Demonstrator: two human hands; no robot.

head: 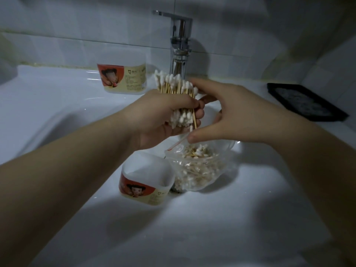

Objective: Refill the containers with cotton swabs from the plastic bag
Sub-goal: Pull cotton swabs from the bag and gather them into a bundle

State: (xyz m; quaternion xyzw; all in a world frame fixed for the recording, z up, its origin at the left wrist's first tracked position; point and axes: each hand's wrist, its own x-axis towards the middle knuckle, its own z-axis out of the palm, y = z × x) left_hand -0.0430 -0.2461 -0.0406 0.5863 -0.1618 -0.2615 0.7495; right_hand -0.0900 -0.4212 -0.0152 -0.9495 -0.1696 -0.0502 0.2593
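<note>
Swabs [176, 91] gripped in L hand [159, 120].

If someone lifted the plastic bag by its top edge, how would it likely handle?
Probably floppy: the plastic bag is thin, clear and lies crumpled in the sink. Likely light, holding only cotton swabs. Its mouth gapes open, so tilting may spill them.

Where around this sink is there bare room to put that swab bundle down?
Bare: the near sink floor in front of the open container and plastic bag; the left ledge beside the back container; the ledge between faucet and black tray. Crowded: mid-basin, where container and bag sit side by side under the left hand and right hand.
</note>
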